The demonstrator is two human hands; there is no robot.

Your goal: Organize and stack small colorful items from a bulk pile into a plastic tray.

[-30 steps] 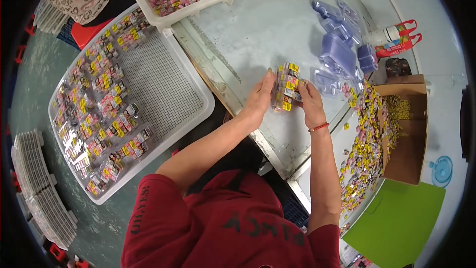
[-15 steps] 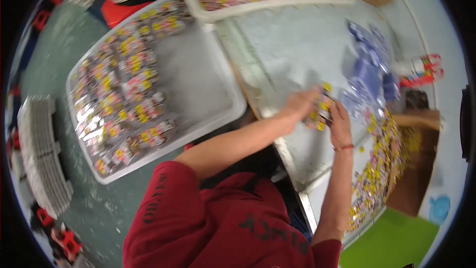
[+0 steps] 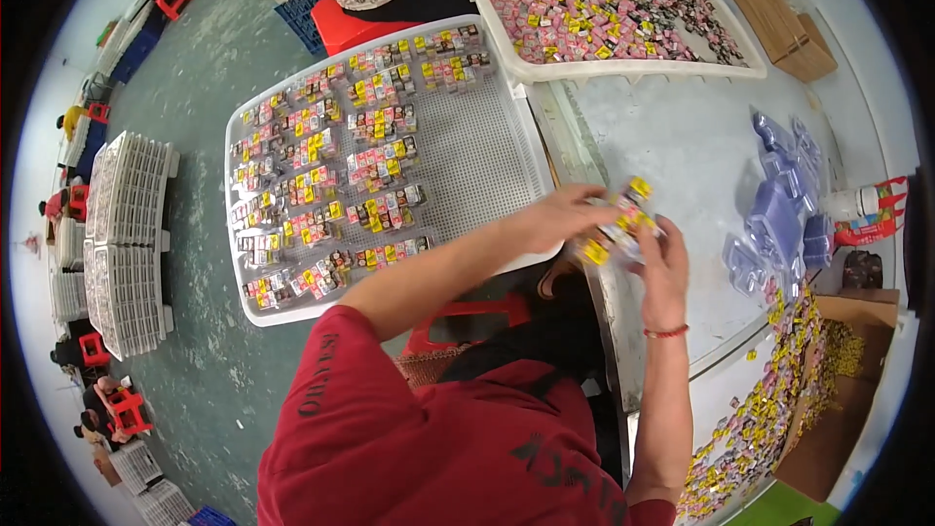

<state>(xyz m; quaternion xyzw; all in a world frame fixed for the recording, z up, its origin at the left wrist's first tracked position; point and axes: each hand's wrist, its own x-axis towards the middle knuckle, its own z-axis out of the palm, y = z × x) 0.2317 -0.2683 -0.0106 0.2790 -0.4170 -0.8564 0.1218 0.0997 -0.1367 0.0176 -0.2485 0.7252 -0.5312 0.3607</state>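
Between my two hands, above the near-left edge of the work table (image 3: 701, 156), is a clear plastic pack (image 3: 628, 221) filled with small yellow, pink and dark pieces. It is tilted and slightly blurred. My left hand (image 3: 562, 218) is closed on its left side, fingers partly hidden by the pack. My right hand (image 3: 664, 268), with a red bracelet at the wrist, grips the right side with thumb and fingers. To the left, a white perforated tray (image 3: 477, 166) holds rows of similar filled packs (image 3: 383, 164), its right part bare.
A white tray (image 3: 623, 68) of loose pink, yellow and dark pieces stands at the far side. Bluish clear plastic shells (image 3: 779, 209) lie on the right. Nearer, loose pieces (image 3: 750, 429) spread beside a cardboard box (image 3: 842, 409). Stacked white trays (image 3: 122, 244) stand on the floor.
My view has shifted, so the tray and table appear farther right. Both hands have moved left with the pack, closer to the perforated tray, and the pack's tilt has changed.
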